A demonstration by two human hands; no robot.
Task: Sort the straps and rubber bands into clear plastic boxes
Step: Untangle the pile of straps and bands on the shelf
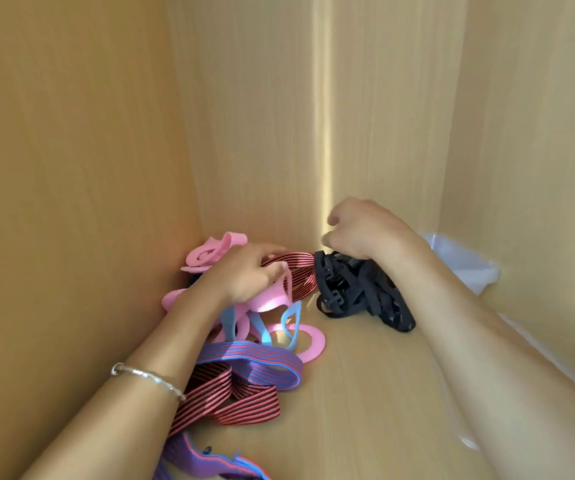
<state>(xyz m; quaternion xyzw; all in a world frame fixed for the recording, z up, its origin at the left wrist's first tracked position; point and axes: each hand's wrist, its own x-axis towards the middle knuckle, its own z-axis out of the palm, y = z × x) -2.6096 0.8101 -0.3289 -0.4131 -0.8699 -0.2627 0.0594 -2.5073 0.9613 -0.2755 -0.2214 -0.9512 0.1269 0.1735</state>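
Warm, soft light, a glare streak down the back panel (325,140) (edges bowed, slightly blurry).

The left forearm (113,403) and right forearm (480,337) are both bare, uncovered as far as the picture's edge. A thin silver metal bangle (147,379) circles the left forearm just behind the wrist: a slim, polished wire with a small ring-shaped loop at one end. The left hand (244,275) and right hand (365,233) are bare too.
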